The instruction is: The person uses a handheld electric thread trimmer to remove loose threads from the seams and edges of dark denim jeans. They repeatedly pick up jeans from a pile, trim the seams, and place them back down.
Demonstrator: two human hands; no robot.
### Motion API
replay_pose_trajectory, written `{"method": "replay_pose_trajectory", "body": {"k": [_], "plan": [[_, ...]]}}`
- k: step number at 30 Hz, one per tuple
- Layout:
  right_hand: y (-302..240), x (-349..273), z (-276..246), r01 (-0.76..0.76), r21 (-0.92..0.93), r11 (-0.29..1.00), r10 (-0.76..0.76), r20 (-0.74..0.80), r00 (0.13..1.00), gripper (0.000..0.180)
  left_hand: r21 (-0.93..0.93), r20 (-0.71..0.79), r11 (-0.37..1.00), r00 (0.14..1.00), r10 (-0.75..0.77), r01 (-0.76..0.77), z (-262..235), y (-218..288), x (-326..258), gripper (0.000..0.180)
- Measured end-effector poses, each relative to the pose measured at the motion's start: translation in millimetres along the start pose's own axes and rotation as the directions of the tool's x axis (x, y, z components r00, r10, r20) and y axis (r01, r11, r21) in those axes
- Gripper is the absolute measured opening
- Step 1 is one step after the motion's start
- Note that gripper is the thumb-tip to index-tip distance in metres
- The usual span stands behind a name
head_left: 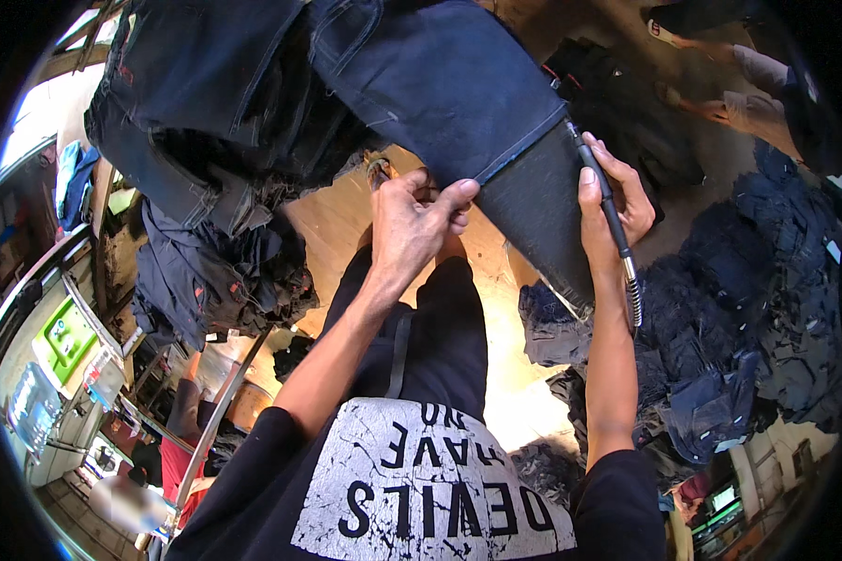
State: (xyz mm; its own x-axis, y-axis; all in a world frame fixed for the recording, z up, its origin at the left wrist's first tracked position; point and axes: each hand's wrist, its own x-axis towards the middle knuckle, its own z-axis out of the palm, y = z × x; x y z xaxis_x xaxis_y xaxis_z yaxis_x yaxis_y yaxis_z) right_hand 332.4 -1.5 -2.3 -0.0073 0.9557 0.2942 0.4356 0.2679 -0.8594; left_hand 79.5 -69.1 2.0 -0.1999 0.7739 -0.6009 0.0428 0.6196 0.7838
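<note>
A dark blue denim garment leg (pixel 468 84) lies stretched over a flat black wedge-shaped board (pixel 538 210), which sticks out past the stitched hem. My left hand (pixel 416 220) is closed, its thumb and fingers pinching the hem's near left corner. In my right hand (pixel 617 201) is a slim black pen-shaped rotary tool (pixel 601 182) with a coiled metal sleeve at its rear end. Its narrow tip is at the hem's far right corner; whether it touches the cloth I cannot tell.
Stacked dark denim (pixel 206 75) rises at the far left, with a lower denim pile (pixel 220 271) beneath it. More denim heaps (pixel 720 309) cover the right side. Another person's legs (pixel 753 93) show at the far right. A green tray (pixel 68 338) stands at the left.
</note>
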Motion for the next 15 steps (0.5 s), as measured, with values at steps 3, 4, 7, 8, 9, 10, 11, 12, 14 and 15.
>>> {"method": "replay_pose_trajectory", "body": {"k": [3, 4, 7, 8, 9, 10, 11, 12, 14, 15], "plan": [[-14, -2, 2, 0.011, 0.017, 1.000, -0.011, 0.021, 1.000, 0.026, -0.012, 0.091, 0.991, 0.987, 0.131, -0.130, -19, -12, 2, 0.022], [-20, -4, 2, 0.055, 0.004, 0.998, -0.055, 0.043, 0.998, 0.026, -0.117, 0.119, 0.978, 0.976, 0.184, -0.170, -20, -19, 9, 0.019], [-27, -7, 8, 0.207, 0.020, 0.978, -0.208, 0.163, 0.965, 0.028, -0.157, 0.120, 0.972, 0.973, 0.196, -0.176, -11, -52, 40, 0.016], [-28, -10, 10, 0.198, 0.011, 0.980, -0.196, 0.209, 0.958, 0.028, -0.031, 0.102, 0.984, 0.979, 0.176, -0.174, -9, -66, 46, 0.013], [-27, -11, 12, 0.214, 0.006, 0.977, -0.209, 0.249, 0.946, 0.028, 0.059, 0.079, 0.981, 0.981, 0.180, -0.185, -6, -78, 53, 0.007], [-25, -12, 13, 0.236, -0.046, 0.971, -0.215, 0.267, 0.939, 0.027, -0.013, 0.098, 0.981, 0.976, 0.192, -0.192, -2, -89, 59, 0.003], [-24, -13, 15, 0.255, -0.021, 0.967, -0.240, 0.273, 0.932, 0.027, -0.015, 0.109, 0.984, 0.978, 0.176, -0.175, 0, -98, 63, 0.009], [-22, -14, 15, 0.260, 0.001, 0.966, -0.250, 0.279, 0.927, 0.027, -0.067, 0.095, 0.967, 0.963, 0.253, -0.247, 2, -105, 66, 0.011], [-19, -15, 17, 0.272, 0.023, 0.962, -0.266, 0.307, 0.914, 0.027, -0.198, 0.067, 0.914, 0.925, 0.374, -0.355, 4, -111, 66, 0.015], [-20, -16, 17, 0.278, 0.025, 0.960, -0.270, 0.336, 0.902, 0.027, -0.149, 0.061, 0.942, 0.948, 0.312, -0.301, 5, -112, 65, 0.016]]}}
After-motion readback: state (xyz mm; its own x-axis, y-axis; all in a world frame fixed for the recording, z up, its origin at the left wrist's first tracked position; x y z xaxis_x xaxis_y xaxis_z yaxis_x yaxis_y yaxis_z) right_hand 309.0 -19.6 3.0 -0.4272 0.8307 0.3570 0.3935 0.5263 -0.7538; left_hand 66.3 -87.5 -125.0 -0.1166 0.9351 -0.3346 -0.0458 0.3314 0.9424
